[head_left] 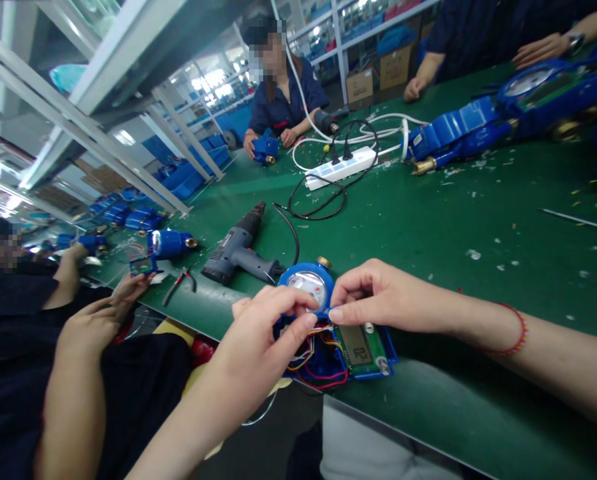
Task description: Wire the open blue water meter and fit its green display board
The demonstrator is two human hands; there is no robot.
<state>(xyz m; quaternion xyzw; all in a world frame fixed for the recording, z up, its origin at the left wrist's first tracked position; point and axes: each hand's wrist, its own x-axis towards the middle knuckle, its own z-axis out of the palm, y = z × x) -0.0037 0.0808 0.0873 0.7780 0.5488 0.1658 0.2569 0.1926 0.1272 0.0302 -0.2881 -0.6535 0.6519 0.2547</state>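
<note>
A blue water meter (pixel 284 276) with a round dial and a brass fitting lies at the table's near edge. Its housing is open, and red, yellow and white wires (pixel 323 383) run inside it. Beside them sits a green circuit board (pixel 377 343) with a grey display. My left hand (pixel 265 333) is over the meter's left side, thumb and forefinger pinched close above the wires. From the right, my right hand (pixel 378 297) reaches to the rim between dial and board, its fingertips pressed together. What either pinch holds is too small to make out.
On the green table (pixel 453 267) a heat gun (pixel 238 243) lies left of the meter, with pliers (pixel 179 285) farther left. Behind are a white power strip (pixel 341 167), cables and more blue meters (pixel 453 130). Co-workers sit at left and across; one at left holds a small board (pixel 143 265).
</note>
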